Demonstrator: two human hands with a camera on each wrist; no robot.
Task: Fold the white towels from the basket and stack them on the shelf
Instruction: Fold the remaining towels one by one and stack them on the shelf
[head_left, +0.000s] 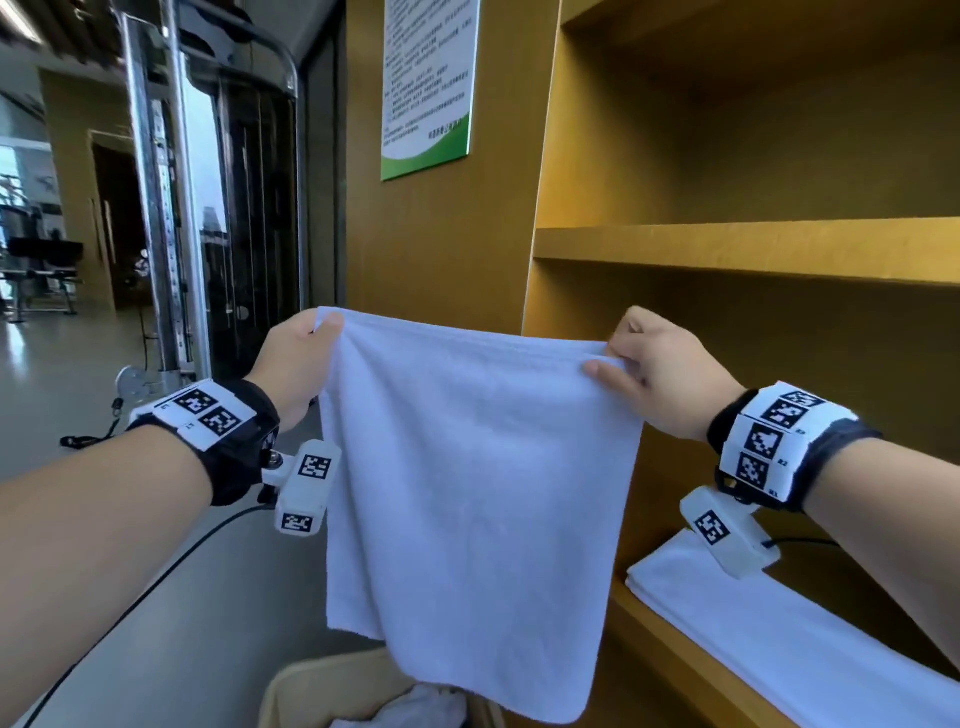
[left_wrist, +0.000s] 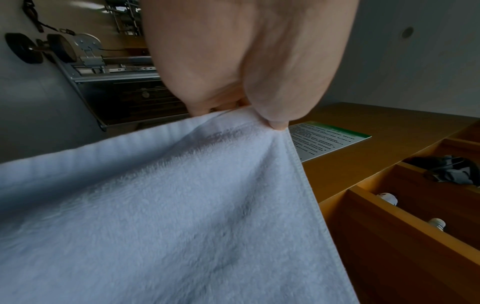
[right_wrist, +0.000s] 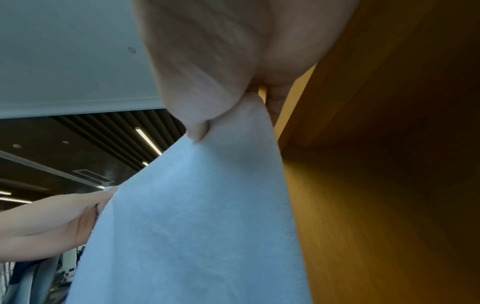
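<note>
Both hands (head_left: 298, 358) pinch a white towel's (head_left: 467, 499) top corners.

Towel (head_left: 467, 493) above basket (head_left: 291, 691), left of shelf (head_left: 753, 249).

Basket (head_left: 311, 691) below the held towel (head_left: 467, 493): lower part cut by frame edge, contents mostly hidden behind towel; wall notice (head_left: 428, 83) above towel, print illegible.

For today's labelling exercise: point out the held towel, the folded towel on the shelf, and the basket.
held towel (head_left: 467, 493), head view, middle of cloth.
folded towel (head_left: 779, 634), head view, top face.
basket (head_left: 296, 691), head view, left rim.
</note>
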